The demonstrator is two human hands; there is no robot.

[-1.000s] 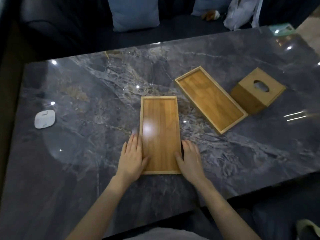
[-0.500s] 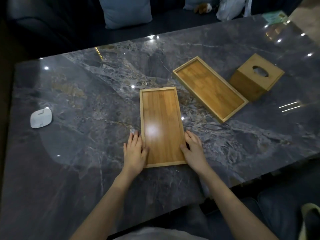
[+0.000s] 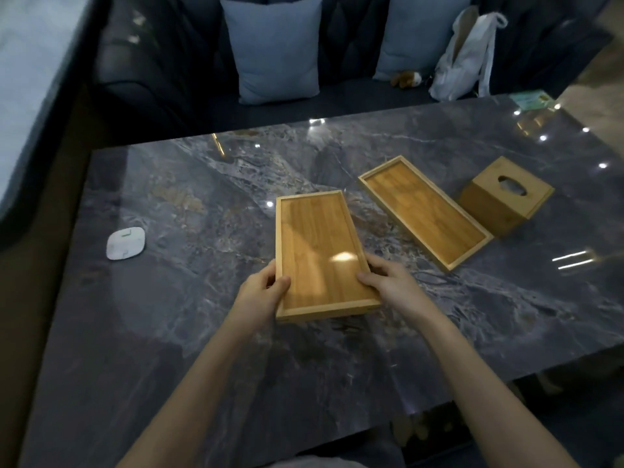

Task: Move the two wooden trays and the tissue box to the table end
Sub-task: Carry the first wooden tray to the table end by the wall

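**Near tray gripped on both long sides, ready to travel**

While two pieces wait to the right, the near tray [image 3: 320, 251] sits between both hands, its close end apparently tipped up off the table [image 3: 169, 349]. Each hand takes one long rim near that end: the left hand [image 3: 260, 295] wraps the left rim with the thumb laid over the top edge, and the right hand [image 3: 388, 282] mirrors it, thumb resting on the inner floor and fingers curled under the outside. Both are closed narrowly on the rims, not spread flat. Gripping opposite sides this way probably keeps a long, shallow piece level and stops it twisting as it is carried.

Beyond it, the second tray [image 3: 425, 214] lies at an angle, flat on the marble and untouched. Just beside its far-right side stands the tissue box [image 3: 506, 197], upright with its oval slot facing up; whether the two touch cannot be told. They sit close together, so each can likely be collected in turn.

A small white pad [image 3: 125, 243] lies well apart near the left edge, out of the way. Judged from the layout, none of the three pieces has reached a table end yet.
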